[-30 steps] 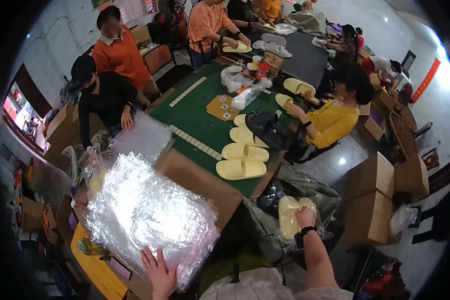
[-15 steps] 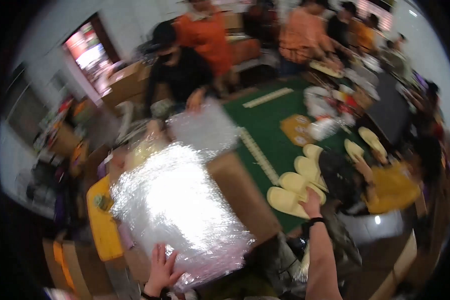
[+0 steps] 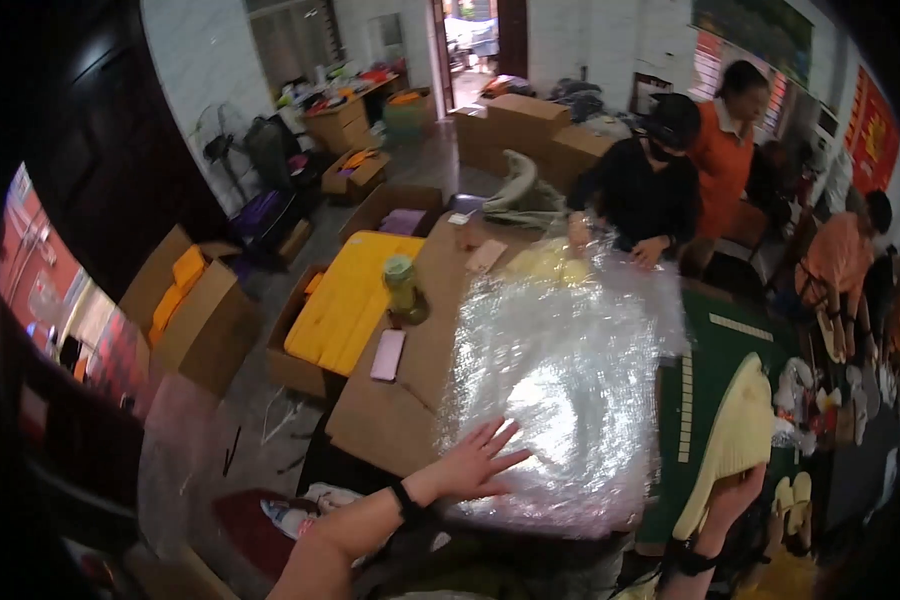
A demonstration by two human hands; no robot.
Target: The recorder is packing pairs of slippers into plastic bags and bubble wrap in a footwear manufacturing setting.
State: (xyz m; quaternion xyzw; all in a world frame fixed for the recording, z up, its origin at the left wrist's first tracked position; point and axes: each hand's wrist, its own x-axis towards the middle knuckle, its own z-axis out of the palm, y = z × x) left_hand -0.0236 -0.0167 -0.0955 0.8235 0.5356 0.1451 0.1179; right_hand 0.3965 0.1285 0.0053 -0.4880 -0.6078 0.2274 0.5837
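My left hand (image 3: 475,462) lies with its fingers spread on the near left part of a stack of clear, shiny plastic wrap (image 3: 570,440). On the right, my right hand (image 3: 735,495) grips a pale yellow slipper (image 3: 738,430), held up on end over the green table. Whether a second slipper is behind it I cannot tell. Across the wrap, a co-worker in black (image 3: 635,185) has both hands at its far edge. Pale yellow slippers (image 3: 550,265) show near those hands, partly behind the film.
Brown cardboard (image 3: 380,425) lies left of the wrap, with a pink phone (image 3: 388,355) and a green bottle (image 3: 405,290) on it. Beyond stands a yellow-topped box (image 3: 350,300). The green table (image 3: 715,370) is right, with more people and slippers (image 3: 792,500) alongside.
My view has turned left. My right hand has lifted the slipper off the green table, away from the row there. My left hand stays spread on the wrap.
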